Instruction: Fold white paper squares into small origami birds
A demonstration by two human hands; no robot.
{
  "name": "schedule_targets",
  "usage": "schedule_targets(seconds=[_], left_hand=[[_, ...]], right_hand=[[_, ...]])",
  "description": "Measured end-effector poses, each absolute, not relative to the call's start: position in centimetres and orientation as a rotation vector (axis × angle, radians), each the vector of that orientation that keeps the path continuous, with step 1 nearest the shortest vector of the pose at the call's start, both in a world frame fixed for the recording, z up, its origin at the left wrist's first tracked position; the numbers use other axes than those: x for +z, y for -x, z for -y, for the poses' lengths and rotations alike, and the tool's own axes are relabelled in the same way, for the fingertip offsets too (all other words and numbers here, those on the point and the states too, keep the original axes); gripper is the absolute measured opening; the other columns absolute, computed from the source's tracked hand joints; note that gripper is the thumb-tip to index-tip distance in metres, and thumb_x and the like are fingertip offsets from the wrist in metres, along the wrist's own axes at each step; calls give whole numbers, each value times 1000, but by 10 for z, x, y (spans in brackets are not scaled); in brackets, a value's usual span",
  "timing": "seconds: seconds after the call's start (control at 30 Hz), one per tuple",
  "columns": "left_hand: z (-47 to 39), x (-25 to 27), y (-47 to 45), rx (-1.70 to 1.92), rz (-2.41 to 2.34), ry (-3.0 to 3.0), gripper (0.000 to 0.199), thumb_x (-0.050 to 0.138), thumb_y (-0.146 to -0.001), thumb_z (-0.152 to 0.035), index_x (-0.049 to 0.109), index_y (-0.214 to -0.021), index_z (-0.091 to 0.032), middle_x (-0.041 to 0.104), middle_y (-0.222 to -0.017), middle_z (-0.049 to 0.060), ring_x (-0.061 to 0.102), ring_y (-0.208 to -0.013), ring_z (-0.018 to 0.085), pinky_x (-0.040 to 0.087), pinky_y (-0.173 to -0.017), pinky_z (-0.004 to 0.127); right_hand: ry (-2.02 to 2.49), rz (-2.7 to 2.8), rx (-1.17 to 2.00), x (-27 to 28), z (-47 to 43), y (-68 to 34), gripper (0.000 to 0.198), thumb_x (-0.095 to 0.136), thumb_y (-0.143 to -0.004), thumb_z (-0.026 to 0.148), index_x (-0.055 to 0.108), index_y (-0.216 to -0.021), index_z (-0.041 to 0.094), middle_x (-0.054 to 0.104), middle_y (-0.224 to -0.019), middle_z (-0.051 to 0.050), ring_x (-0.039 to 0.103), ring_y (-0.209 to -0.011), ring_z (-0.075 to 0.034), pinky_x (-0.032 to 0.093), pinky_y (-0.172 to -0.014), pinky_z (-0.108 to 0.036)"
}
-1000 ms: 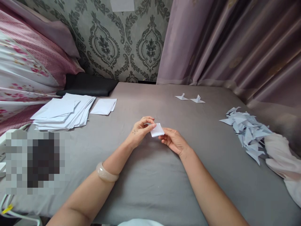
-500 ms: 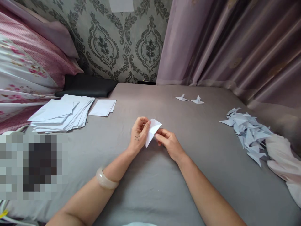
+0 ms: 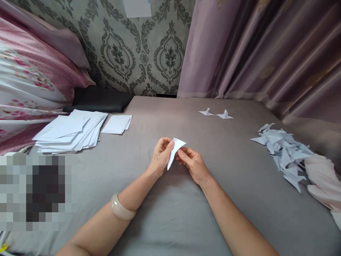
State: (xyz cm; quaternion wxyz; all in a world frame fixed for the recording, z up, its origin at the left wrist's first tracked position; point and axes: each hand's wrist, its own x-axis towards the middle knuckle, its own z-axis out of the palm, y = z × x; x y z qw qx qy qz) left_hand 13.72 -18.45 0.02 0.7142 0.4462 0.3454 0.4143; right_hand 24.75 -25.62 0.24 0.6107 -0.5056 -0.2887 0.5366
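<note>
A small folded piece of white paper [image 3: 175,148] is held up over the middle of the grey sheet. My left hand [image 3: 161,156] pinches its left side, thumb on the near face and fingers curled behind. My right hand [image 3: 194,164] has thumb and forefinger pressed together at the paper's right edge. The paper tapers to a point at the bottom, and another point sticks out at upper right. Parts of both hands' fingers are hidden behind the paper and the thumbs.
On the left lie a big stack of white paper [image 3: 71,131] and a smaller one [image 3: 116,124], with a black flat object [image 3: 99,99] behind. Two folded paper cranes [image 3: 224,115] stand at the back right. Several more folded pieces [image 3: 285,151] are heaped by the pinkish cloth [image 3: 322,177].
The paper looks narrower, turned or folded further inward between my hands. Both hands have shifted slightly right and lower in the view, and the right thumb is now at the paper's edge.
</note>
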Motion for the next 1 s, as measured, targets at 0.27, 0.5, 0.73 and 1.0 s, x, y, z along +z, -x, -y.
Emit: schedule_targets(seconds=[0.27,0.5,0.73,1.0], left_hand=[[185,-1,-136,1007,-768,-1100,27,67,-80,-41,49,-87,-20,53,-69,-5,46,-55,7,35,-51,18],[185,-3,-138,882,-764,-976,30,69,-77,-42,50,-87,-21,55,-70,-5,48,-54,8,37,-51,19],[188,1,-132,1064,-857,-1453,33,77,-71,-27,65,-101,-22,54,-107,6,52,-93,18,43,-80,26],[193,4,-138,848,-768,-1328,32,76,-72,-31,64,-99,-18,61,-101,8,58,-93,19,45,-82,30]], right_hand=[[1187,700,1234,1,256,-247,30,76,-69,45,71,-85,19,64,-74,-1,56,-71,-13,41,-64,-27],[1232,734,1179,-1,255,-248,28,75,-70,42,72,-87,20,67,-79,-2,57,-73,-14,42,-65,-28],[1408,641,948,-7,251,-255,20,69,-70,37,69,-80,21,67,-74,-1,59,-70,-17,45,-64,-29],[1495,860,677,-1,256,-252,20,68,-76,42,62,-79,23,69,-78,-4,63,-71,-19,47,-69,-32]])
